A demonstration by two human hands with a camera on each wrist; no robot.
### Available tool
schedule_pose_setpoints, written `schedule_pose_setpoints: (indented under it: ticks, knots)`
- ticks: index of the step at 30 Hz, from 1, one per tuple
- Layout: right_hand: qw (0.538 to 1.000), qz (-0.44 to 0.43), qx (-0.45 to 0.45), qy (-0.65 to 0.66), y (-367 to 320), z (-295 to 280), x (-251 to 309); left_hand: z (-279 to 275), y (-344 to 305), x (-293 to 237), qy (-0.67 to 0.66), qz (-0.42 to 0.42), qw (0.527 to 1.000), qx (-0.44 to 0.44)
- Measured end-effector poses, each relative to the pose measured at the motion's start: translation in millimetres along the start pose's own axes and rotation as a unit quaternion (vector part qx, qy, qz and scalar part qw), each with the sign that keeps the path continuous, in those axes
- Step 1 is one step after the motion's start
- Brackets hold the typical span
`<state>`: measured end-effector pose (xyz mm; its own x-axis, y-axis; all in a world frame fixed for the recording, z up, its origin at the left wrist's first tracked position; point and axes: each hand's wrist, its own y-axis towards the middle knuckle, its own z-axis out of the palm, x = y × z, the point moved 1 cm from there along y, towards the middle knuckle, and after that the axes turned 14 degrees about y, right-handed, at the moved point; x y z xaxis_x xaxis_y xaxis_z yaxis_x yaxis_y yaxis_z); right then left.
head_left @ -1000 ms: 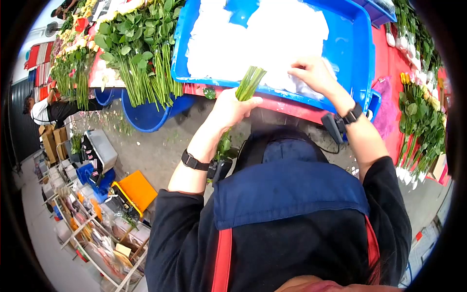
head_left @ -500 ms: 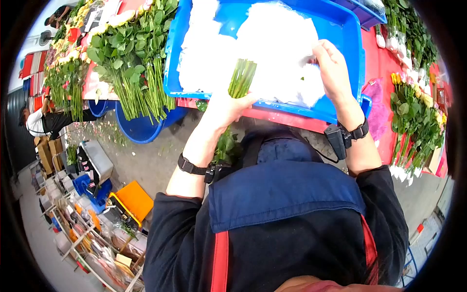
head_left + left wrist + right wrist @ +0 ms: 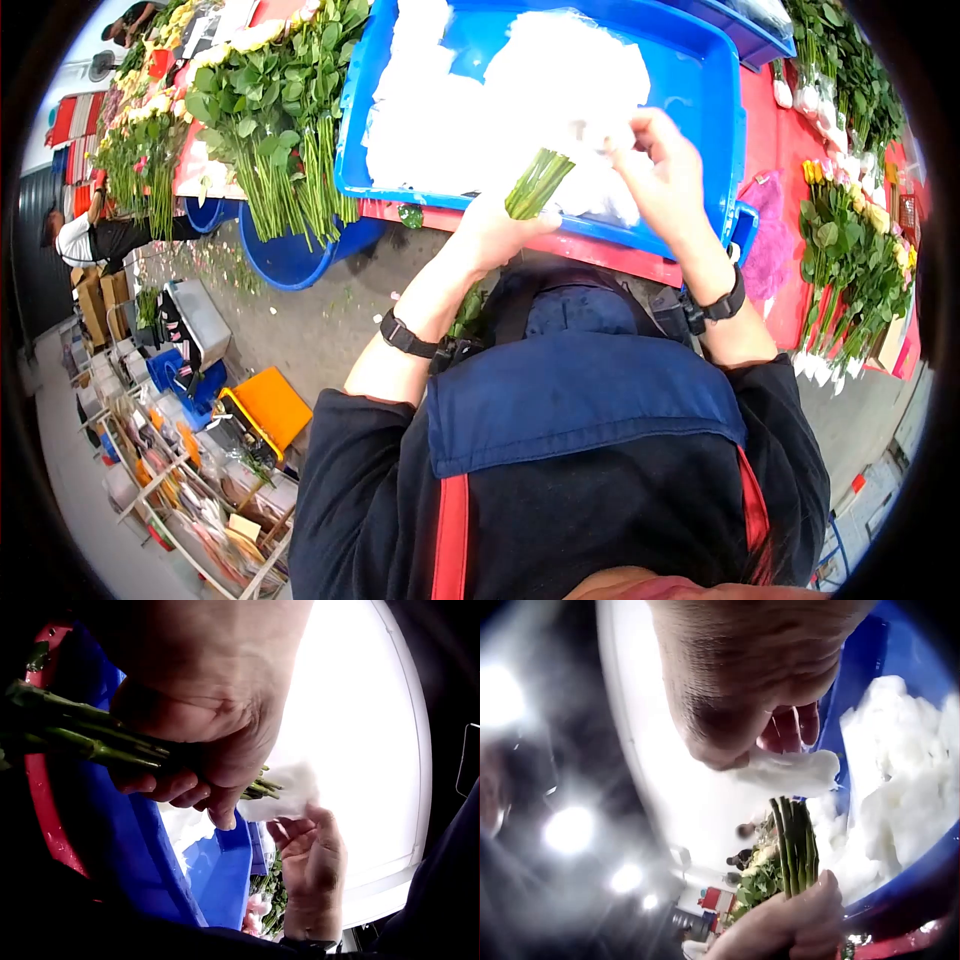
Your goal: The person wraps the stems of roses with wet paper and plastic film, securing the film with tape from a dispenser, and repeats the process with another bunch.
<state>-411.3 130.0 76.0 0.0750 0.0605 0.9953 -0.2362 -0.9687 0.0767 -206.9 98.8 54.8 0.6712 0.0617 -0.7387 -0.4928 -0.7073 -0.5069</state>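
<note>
Over a red table's (image 3: pixel 772 130) blue plastic tub (image 3: pixel 722 110), green stems (image 3: pixel 538 183) are clenched by the left hand (image 3: pixel 490 235), white wadding (image 3: pixel 787 771) pinched by the right hand (image 3: pixel 665 165).

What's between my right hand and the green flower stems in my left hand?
A soft white wad, pinched by the right hand, by the green stems' ends; clearest in the right wrist view.

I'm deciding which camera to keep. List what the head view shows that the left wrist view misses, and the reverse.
Only the head view: an orange plastic crate, the littered grey floor and a second person in a white top. Only the left wrist view: the curled fingers from beneath, wrapped round the bunch of green flower stems. Both: the left hand gripping that bunch, the right hand pinching a fluffy white wad, and the blue plastic tray.
</note>
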Motion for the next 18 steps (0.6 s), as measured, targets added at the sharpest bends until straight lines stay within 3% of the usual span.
schedule_pose_setpoints:
  ticks: [2, 3, 6, 7, 10, 12, 13, 16, 17, 18]
  knots:
    - [0.966, -0.18, 0.134, -0.132, -11, 9, 4, 5, -1, 7, -0.005, 0.019, 1.0, -0.022]
    - [0.946, -0.165, 0.201, -0.191, -14, 13, 4, 7, -2, 12, -0.01, 0.013, 1.0, -0.016]
    - [0.958, -0.098, 0.244, -0.116, -15, 9, 10, 12, -8, 22, -0.014, 0.004, 1.0, -0.016]
    - [0.973, -0.052, 0.212, -0.078, -18, 11, 14, 14, -11, 22, -0.008, 0.009, 1.0, -0.024]
    - [0.988, -0.037, 0.147, -0.029, -27, 36, -22, 20, -23, 25, 0.029, 0.022, 0.999, -0.029]
    - [0.983, 0.003, 0.186, 0.002, -26, 38, -27, 21, -28, 25, 0.061, 0.036, 0.997, -0.031]
    - [0.978, 0.03, 0.203, 0.034, -25, 37, -27, 20, -31, 25, 0.059, 0.099, 0.993, -0.033]
    - [0.952, 0.134, 0.233, 0.145, -23, 39, -17, 9, -41, 20, -0.14, -0.023, 0.981, 0.129]
    - [0.939, 0.17, 0.239, 0.181, -21, 39, -13, 15, -43, 17, -0.172, -0.063, 0.979, 0.095]
    - [0.952, 0.157, 0.21, 0.159, -21, 40, -16, 17, -43, 17, -0.157, -0.05, 0.984, 0.068]
